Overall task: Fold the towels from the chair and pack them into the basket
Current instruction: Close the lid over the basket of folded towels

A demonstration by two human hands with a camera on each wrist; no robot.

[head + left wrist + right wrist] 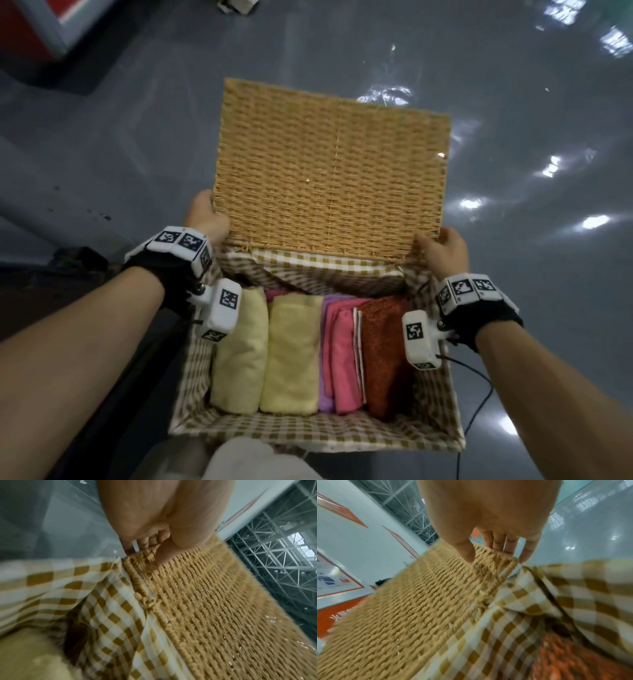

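Observation:
A wicker basket (442, 404) with a brown checked lining (308, 431) sits below me, its woven lid (329, 164) standing open. Inside, side by side, lie two folded yellow towels (291, 353), a purple one (325, 397), a pink one (342, 349) and an orange-red one (383, 353). My left hand (209, 216) grips the lid's left edge near the hinge. My right hand (442, 246) grips its right corner. In the left wrist view the left hand (152, 551) pinches the lid (223, 615), thumb in front. In the right wrist view the right hand (488, 555) does likewise on the lid (402, 615).
Glossy grey floor (513, 120) surrounds the basket. A red and white cabinet (30, 31) stands at the far left. A black cable (479, 394) trails beside the basket's right wall. Pale cloth (246, 459) lies at the near edge. A dark surface (68, 274) lies at left.

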